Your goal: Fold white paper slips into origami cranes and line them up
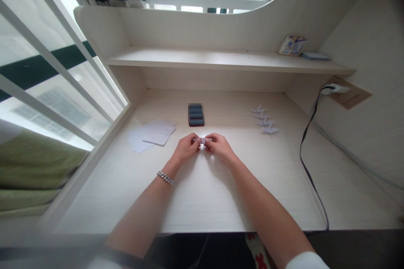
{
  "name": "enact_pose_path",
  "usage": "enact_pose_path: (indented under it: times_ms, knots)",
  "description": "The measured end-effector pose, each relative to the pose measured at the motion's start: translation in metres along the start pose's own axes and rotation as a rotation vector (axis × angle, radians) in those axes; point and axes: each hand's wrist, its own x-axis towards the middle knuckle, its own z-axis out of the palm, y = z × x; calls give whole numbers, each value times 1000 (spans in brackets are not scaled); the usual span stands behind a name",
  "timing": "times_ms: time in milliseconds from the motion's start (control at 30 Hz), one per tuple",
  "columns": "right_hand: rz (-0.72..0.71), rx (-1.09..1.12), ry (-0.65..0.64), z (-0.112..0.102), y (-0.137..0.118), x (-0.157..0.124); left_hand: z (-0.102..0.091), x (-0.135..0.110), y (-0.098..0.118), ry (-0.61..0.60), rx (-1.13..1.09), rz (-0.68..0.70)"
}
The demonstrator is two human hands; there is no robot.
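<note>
A small folded piece of white paper (203, 140) is pinched between my two hands above the middle of the desk. My left hand (188, 148), with a chain bracelet (166, 177) at its wrist, grips the paper's left side. On the other side my right hand (218, 147) holds it by fingers and thumb. The fingers hide much of its shape. Several folded white paper cranes (264, 120) stand in a row to the right. Loose white paper sheets (158, 132) lie overlapping at the left.
Just beyond my hands lies a dark phone-like device (196, 114), its screen blurred. A black cable (303, 147) runs from the wall socket plate (356, 94) down the desk's right side. A shelf (202, 59) spans the back, holding a small colourful box (292, 46). White railings (59, 63) border the left.
</note>
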Motion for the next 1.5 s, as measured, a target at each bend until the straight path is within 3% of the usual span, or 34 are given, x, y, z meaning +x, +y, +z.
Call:
enact_pose_path:
  times_ms: [100,200,367,533,900,1133,1500]
  knots:
    - [59,-35,-13,0,-4,-8,0,-10,-1,15,-13,0]
    - [99,-137,-142,-3,-8,-20,0,-18,0,-7,-32,7]
    - [-1,-155,-230,-7,-9,-34,5,-25,0,-22,-134,18]
    - [-88,-78,-259,-7,-6,-38,10,-26,-2,-86,-284,8]
    - [-39,103,-262,-7,-1,-33,11,-24,2,-260,-651,-194]
    - [70,239,-325,-9,-9,-37,12,-24,0,-216,-712,-177]
    - [117,604,-349,-1,-7,-32,11,-28,15,-165,-1065,-255]
